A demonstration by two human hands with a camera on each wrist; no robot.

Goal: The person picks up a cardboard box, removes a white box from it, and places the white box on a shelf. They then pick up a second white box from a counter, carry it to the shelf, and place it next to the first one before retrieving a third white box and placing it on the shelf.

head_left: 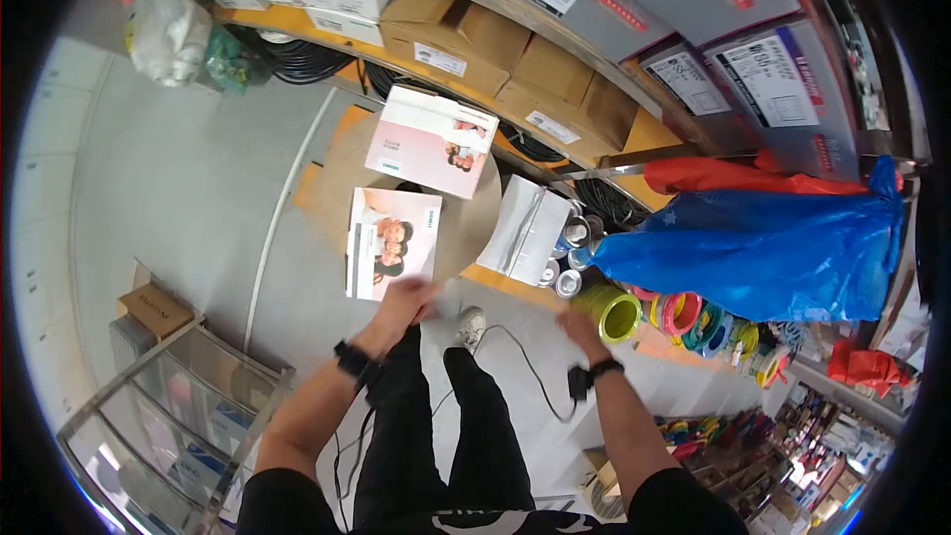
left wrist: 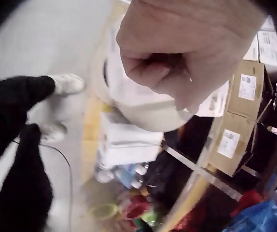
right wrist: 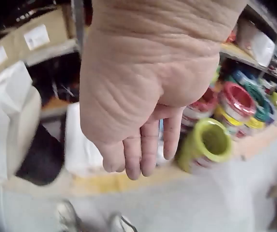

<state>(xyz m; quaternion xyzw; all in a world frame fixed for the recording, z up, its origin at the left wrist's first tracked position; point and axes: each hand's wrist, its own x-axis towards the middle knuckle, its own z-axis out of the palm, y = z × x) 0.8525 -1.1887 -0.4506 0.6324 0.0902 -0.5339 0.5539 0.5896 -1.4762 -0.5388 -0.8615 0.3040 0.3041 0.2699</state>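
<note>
Two pink-and-white boxes printed with people, an upper one (head_left: 432, 142) and a lower one (head_left: 393, 243), lie on a round tan surface (head_left: 342, 173). My left hand (head_left: 404, 305) is at the lower box's near corner; whether it touches the box cannot be told. In the left wrist view this hand (left wrist: 182, 48) has curled fingers, with nothing visible in them. Away to the right, my right hand (head_left: 584, 332) hangs beside a yellow-green roll (head_left: 619, 317). Its fingers (right wrist: 148, 145) point down, loosely extended and holding nothing, in the right wrist view.
A white box (head_left: 525, 230) and cans (head_left: 568, 283) stand beside the round surface. Shelves hold cardboard boxes (head_left: 446, 45). A blue bag (head_left: 753, 253) hangs at the right. A cable (head_left: 535, 376) runs over the floor near the feet; a glass case (head_left: 178, 416) stands lower left.
</note>
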